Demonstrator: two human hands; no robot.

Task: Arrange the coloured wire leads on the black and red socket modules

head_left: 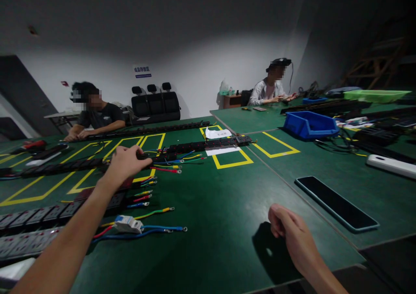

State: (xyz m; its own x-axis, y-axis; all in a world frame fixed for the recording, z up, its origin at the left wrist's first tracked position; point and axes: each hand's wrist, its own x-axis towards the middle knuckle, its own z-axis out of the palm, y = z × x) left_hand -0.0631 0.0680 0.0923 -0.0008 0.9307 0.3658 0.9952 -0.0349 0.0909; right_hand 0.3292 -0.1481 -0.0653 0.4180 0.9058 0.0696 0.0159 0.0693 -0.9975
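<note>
My left hand (128, 161) reaches over the left of the green table, its fingers curled at a dark part beside the black strip; what it grips, if anything, is hidden. Coloured wires with ring terminals (178, 161) stick out to its right. Below it lie socket strips (42, 218) and a white breaker (128, 223) with red and blue wires. My right hand (289, 229) hovers curled above the table near the front edge, its fingertips mostly turned from view. To its right lies a black-screened phone (336, 203).
A blue bin (310, 125) and green tray (377, 95) stand at the right, near cables and a white bar (391, 166). White paper (217, 133) lies mid-table by another strip (211, 143). Two people (104, 116) sit across the table, far left and far right.
</note>
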